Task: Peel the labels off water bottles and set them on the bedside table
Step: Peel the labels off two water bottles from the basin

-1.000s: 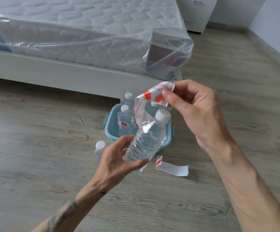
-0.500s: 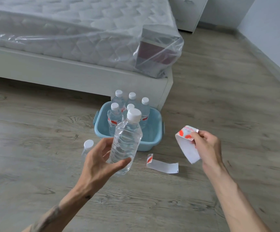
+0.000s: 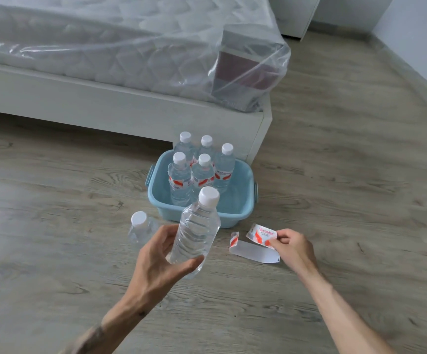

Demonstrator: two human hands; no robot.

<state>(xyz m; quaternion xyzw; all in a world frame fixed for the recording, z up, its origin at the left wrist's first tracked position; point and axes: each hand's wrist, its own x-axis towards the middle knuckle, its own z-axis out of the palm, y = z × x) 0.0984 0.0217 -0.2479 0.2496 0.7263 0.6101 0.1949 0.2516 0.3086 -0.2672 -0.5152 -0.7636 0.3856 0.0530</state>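
My left hand (image 3: 156, 261) grips a clear, bare water bottle (image 3: 197, 231) with a white cap, held upright above the floor. My right hand (image 3: 293, 247) pinches a peeled red-and-white label (image 3: 261, 235) low over the floor. Right beside it, another peeled label (image 3: 253, 252) lies flat on the floor. A light blue tub (image 3: 245, 200) by the bed corner holds several labelled bottles (image 3: 202, 175). A second bare bottle (image 3: 140, 226) stands on the floor left of the tub.
The white bed frame (image 3: 105, 111) carries a plastic-wrapped mattress (image 3: 130, 47) and spans the back. A white cabinet (image 3: 294, 14) stands at the far right corner by the wall. Grey wood flooring surrounds everything.
The label came off the bottle. My right hand carried it down and to the right, to the floor beside the earlier label. My left hand lowered the bare bottle slightly.
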